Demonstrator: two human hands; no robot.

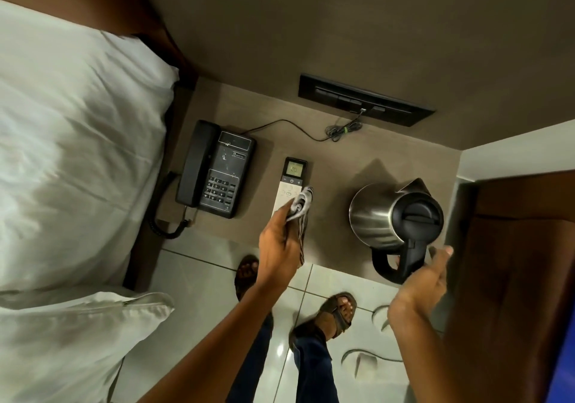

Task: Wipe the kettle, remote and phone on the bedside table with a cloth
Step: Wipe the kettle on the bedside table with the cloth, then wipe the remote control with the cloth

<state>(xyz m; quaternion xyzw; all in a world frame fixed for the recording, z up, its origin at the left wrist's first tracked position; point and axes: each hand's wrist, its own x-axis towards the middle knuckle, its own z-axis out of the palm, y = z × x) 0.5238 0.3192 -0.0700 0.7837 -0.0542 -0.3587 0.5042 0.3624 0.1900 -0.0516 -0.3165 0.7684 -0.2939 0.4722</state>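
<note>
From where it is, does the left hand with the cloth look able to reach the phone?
Probably yes. The left hand holds the cloth over the remote, and the phone sits just beyond it toward the bed, with only bare table between them.

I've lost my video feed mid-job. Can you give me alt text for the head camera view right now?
Seen from above, the left hand presses a bunched grey striped cloth onto the white remote with a small screen, while the right hand is at the black handle of the steel kettle. A black corded phone sits left of them on the brown bedside table, beside a white-pillowed bed.
</note>
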